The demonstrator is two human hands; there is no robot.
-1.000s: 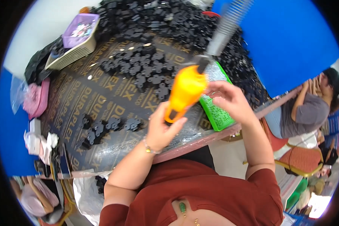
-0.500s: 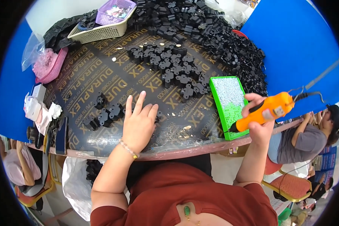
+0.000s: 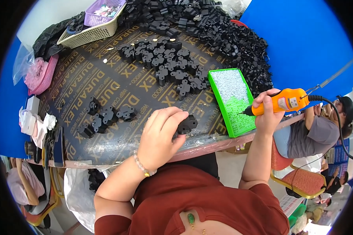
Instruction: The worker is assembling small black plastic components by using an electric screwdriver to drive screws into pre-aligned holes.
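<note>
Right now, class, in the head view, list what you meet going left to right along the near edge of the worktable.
White crumpled tissue → small cluster of black plastic parts → left hand holding a black plastic part → green tray → right hand gripping the orange electric screwdriver.

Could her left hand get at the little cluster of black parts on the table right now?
Probably not at once: the left hand is closed on a black part. The cluster lies close, with nothing between.

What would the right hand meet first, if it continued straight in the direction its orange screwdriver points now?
Most likely the green tray: the orange screwdriver in the right hand already aims its tip at the tray's right edge, though depth is unclear.
</note>
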